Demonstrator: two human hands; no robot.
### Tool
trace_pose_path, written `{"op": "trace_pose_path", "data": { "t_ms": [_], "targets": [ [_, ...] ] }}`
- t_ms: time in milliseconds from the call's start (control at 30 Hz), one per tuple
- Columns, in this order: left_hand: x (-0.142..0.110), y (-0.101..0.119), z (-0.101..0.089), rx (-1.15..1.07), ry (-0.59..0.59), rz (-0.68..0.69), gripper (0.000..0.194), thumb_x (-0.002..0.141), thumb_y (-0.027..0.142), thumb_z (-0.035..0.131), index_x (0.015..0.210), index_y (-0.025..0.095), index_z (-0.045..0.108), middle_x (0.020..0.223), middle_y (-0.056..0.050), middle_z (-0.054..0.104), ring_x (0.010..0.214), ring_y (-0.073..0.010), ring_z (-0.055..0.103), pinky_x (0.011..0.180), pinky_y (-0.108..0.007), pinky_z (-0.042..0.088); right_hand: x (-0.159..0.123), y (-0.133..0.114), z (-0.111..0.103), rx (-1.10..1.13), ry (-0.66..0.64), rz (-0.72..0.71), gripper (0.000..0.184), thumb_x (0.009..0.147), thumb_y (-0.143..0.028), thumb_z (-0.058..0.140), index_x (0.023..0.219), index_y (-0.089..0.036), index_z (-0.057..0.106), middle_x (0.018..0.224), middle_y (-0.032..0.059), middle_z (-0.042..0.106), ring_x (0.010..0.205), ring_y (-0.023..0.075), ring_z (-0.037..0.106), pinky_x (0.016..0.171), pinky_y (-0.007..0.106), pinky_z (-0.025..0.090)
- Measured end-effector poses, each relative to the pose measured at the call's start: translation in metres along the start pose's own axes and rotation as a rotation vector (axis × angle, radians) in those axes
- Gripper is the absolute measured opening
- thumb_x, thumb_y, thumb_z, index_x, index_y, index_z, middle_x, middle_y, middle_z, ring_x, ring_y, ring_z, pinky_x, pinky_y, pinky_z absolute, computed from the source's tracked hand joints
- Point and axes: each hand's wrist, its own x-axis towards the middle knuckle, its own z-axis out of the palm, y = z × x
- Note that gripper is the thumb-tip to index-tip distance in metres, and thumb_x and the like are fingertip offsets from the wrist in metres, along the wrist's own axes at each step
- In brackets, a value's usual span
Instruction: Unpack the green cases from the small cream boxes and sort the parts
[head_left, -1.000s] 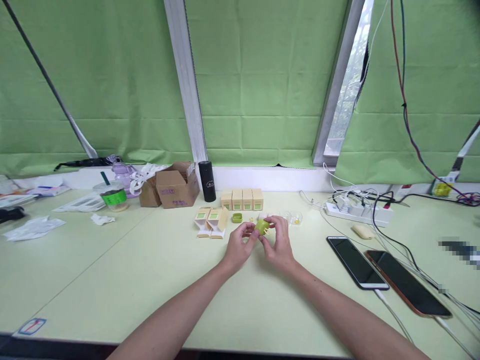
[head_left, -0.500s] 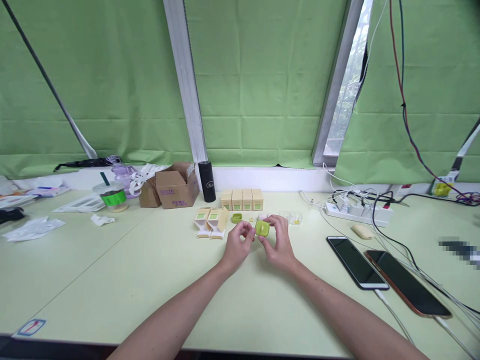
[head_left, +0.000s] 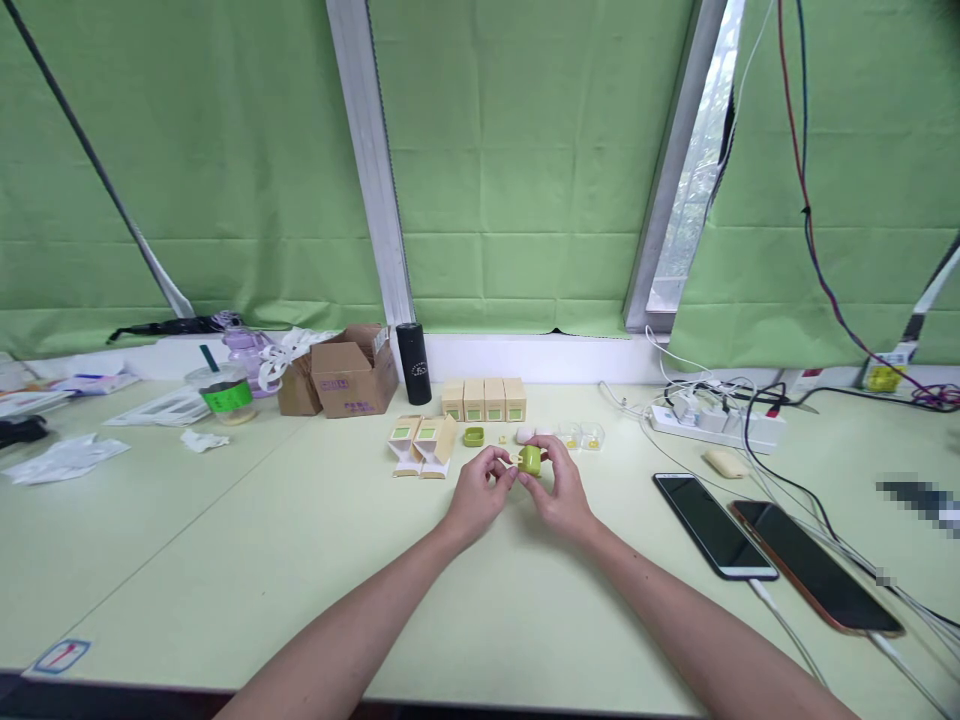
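Note:
Above the table, my right hand (head_left: 559, 492) pinches a small olive-green piece with rounded corners (head_left: 530, 461) between thumb and fingers. A tiny pale piece (head_left: 515, 458) juts from its left side, and the closed fingertips of my left hand (head_left: 478, 497) hold it; whether the two pieces are joined I cannot tell. Just beyond the hands lies a small green open tray (head_left: 473, 437). A tiny yellowish bit (head_left: 502, 440) rests beside it. Farther right are pinkish-white round pieces (head_left: 525, 435) and clear little containers with yellow inside (head_left: 592, 436), partly behind my right hand.
Two opened paper boxes (head_left: 421, 446) stand left of the tray, with a row of several small boxes (head_left: 484, 400) behind. A black bottle (head_left: 414, 363) and cardboard carton (head_left: 355, 377) are farther back. Two phones (head_left: 716, 525) with cables and a power strip (head_left: 718, 425) lie right.
The green piece has turned from its flat square face to a side view, and the pale piece now points left. My left fingertips have shifted slightly right onto it.

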Motion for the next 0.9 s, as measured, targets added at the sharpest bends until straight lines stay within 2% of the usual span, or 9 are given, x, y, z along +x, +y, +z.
{"op": "trace_pose_path", "data": {
  "t_ms": [167, 467, 900],
  "targets": [
    [-0.001, 0.009, -0.003, 0.049, 0.028, 0.029, 0.023, 0.091, 0.030, 0.065, 0.112, 0.022, 0.060, 0.071, 0.005, 0.061, 0.069, -0.0145, 0.056, 0.069, -0.027, 0.040, 0.000, 0.004, 0.001, 0.032, 0.003, 0.038, 0.035, 0.087, -0.026, 0.065, 0.121, -0.024, 0.056, 0.115, 0.0083, 0.063, 0.099, 0.0245, 0.063, 0.086, 0.042, 0.055],
    [-0.001, 0.014, -0.003, 0.114, 0.062, 0.078, 0.017, 0.091, 0.027, 0.062, 0.107, 0.023, 0.065, 0.071, 0.005, 0.063, 0.071, -0.0149, 0.057, 0.074, -0.028, 0.042, 0.001, 0.003, 0.002, 0.068, -0.006, 0.041, 0.037, 0.083, -0.021, 0.066, 0.120, -0.024, 0.059, 0.109, 0.0068, 0.067, 0.088, 0.0218, 0.064, 0.078, 0.040, 0.059],
    [-0.002, 0.011, -0.004, 0.134, 0.057, 0.062, 0.014, 0.093, 0.030, 0.059, 0.103, 0.022, 0.066, 0.074, 0.003, 0.064, 0.071, -0.0153, 0.058, 0.072, -0.028, 0.045, 0.000, 0.003, 0.002, 0.078, -0.040, 0.013, 0.041, 0.084, -0.022, 0.066, 0.125, -0.024, 0.060, 0.119, 0.0092, 0.069, 0.096, 0.0244, 0.068, 0.077, 0.039, 0.061]
  ]
}}
